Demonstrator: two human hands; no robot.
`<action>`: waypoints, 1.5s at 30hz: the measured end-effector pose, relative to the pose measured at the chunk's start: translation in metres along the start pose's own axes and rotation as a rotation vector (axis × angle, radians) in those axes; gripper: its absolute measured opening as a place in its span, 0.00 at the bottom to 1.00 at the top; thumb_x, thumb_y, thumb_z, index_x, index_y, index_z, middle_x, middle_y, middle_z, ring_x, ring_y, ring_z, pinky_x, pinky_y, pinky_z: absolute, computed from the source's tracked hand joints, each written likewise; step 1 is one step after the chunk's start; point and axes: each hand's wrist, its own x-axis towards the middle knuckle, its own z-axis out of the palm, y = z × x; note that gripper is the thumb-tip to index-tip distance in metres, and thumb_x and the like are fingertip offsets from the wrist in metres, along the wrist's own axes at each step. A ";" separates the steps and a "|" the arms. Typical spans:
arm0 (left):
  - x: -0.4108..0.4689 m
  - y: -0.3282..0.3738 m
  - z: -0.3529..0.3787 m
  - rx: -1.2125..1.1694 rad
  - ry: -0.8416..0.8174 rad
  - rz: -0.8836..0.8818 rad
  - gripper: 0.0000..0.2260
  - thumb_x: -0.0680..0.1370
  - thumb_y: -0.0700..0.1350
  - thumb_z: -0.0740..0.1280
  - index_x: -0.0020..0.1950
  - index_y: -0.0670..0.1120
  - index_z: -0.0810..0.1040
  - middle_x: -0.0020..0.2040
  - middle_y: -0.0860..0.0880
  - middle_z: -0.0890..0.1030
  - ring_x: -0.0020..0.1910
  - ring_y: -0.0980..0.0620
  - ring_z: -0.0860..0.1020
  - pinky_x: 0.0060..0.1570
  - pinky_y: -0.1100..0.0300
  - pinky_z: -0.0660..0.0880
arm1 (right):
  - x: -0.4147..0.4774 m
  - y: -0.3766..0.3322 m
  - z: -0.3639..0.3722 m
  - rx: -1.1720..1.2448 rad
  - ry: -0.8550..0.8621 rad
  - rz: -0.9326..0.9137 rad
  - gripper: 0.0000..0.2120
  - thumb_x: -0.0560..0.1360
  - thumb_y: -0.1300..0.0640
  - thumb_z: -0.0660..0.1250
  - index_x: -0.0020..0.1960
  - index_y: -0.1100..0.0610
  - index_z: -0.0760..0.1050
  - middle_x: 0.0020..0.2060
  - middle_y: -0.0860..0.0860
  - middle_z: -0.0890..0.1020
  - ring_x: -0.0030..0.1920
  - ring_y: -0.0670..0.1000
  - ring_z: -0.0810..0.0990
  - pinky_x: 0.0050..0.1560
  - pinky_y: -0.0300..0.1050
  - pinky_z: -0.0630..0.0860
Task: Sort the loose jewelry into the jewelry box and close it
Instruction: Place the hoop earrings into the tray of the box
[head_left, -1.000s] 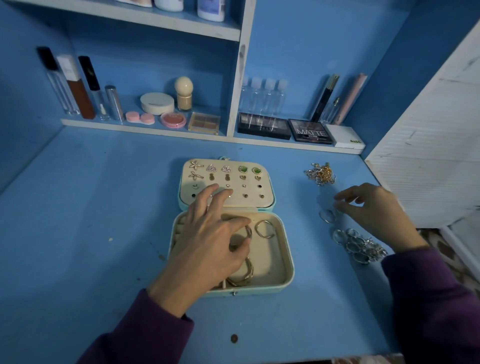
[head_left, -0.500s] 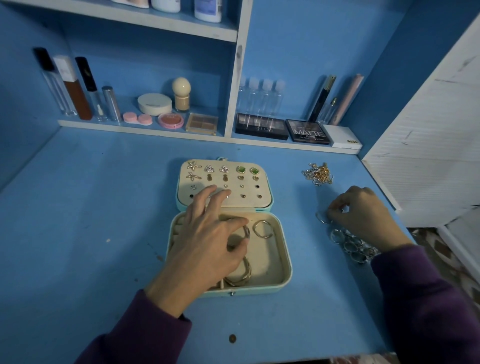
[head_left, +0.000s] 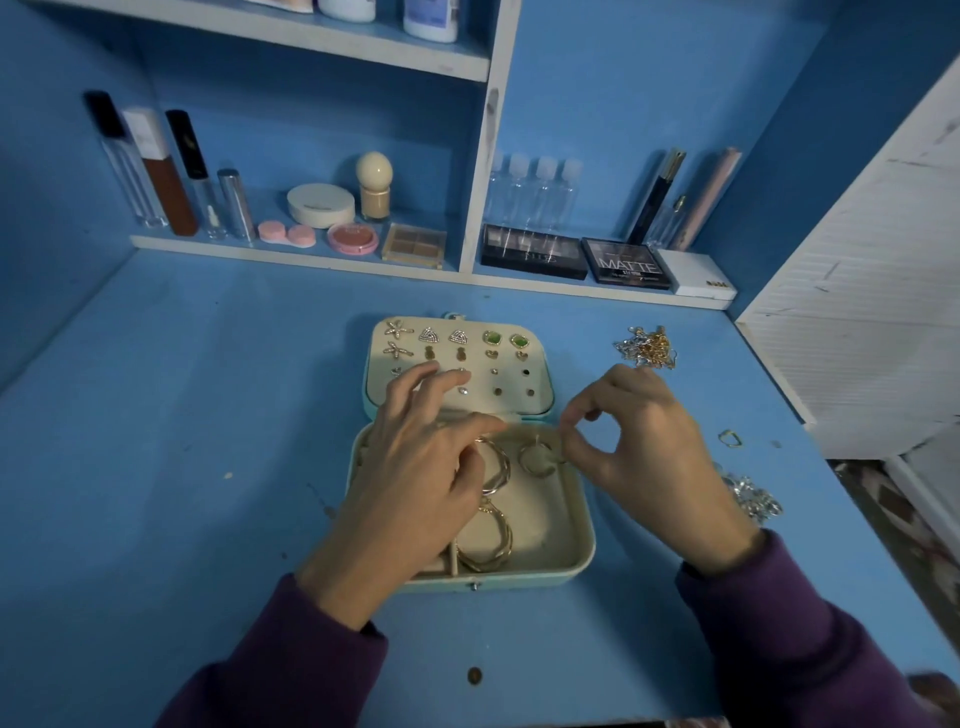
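Jewelry box (head_left: 582, 540) lies open at the middle of the blue desk (head_left: 156, 467), lid (head_left: 537, 364) flat toward 12 o'clock with rows of stud earrings (head_left: 457, 338) pinned to its pad. Three hoops (head_left: 491, 540) lie in the tray.

Left hand (head_left: 415, 478) rests over the tray's 9 o'clock half, fingers spread and loose, tips reaching onto the lid pad; it grips nothing I can see. Right hand (head_left: 644, 447) hovers over the tray's 3 o'clock rim, thumb and forefinger pressed together in a pinch above the small hoop; whatever sits in the pinch is too small to make out.

At 1 o'clock of the box a tangle of chains (head_left: 647, 348) lies near the back shelf edge. At 3 o'clock a heart ring (head_left: 731, 438) sits close to the white panel (head_left: 857, 338), and a heap of silver rings (head_left: 753, 496) lies near the desk's right edge. Desk room from 7 to 10 o'clock is wide open; a small brown disc (head_left: 474, 675) lies at 6 o'clock near the front edge.

On the shelf (head_left: 311, 254), one dark palette (head_left: 626, 265) reads "MATTE".
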 end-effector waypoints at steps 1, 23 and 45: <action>0.000 0.000 0.000 -0.002 -0.004 0.003 0.14 0.71 0.41 0.64 0.52 0.51 0.84 0.63 0.46 0.76 0.66 0.49 0.61 0.54 0.45 0.74 | -0.001 -0.003 0.004 -0.026 0.010 -0.019 0.01 0.67 0.57 0.70 0.37 0.54 0.78 0.34 0.49 0.74 0.39 0.52 0.72 0.38 0.41 0.69; -0.007 0.001 0.001 -0.019 -0.176 0.084 0.15 0.73 0.45 0.60 0.47 0.57 0.85 0.69 0.49 0.71 0.71 0.51 0.53 0.67 0.54 0.50 | -0.005 -0.002 0.017 -0.270 0.040 -0.182 0.02 0.66 0.59 0.69 0.34 0.57 0.77 0.34 0.51 0.74 0.37 0.56 0.73 0.34 0.47 0.69; -0.003 -0.002 0.004 0.016 -0.106 0.029 0.17 0.71 0.42 0.58 0.53 0.50 0.83 0.65 0.47 0.74 0.69 0.51 0.57 0.65 0.53 0.55 | 0.012 0.104 -0.053 -0.037 0.000 0.385 0.03 0.73 0.63 0.69 0.43 0.57 0.81 0.40 0.52 0.82 0.40 0.53 0.76 0.44 0.41 0.67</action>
